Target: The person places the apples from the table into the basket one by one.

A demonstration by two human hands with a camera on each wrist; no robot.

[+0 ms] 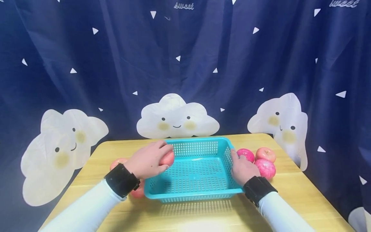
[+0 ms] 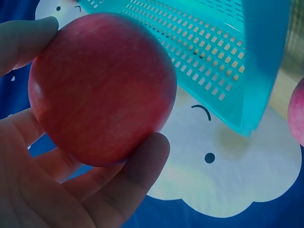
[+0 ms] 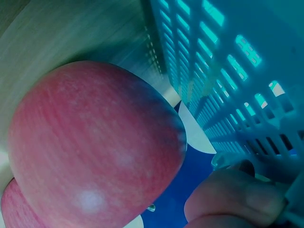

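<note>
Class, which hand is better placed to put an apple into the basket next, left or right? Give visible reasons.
Probably the left hand: it grips an apple at the left edge of the basket, while the right hand holds the basket's opposite side.

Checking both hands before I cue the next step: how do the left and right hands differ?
The left hand holds an apple, while the right hand grips the rim of the basket. In the head view, the left hand is at the basket's left end; the right hand is at its right end, beside three apples. Both wear a black wristband.
</note>
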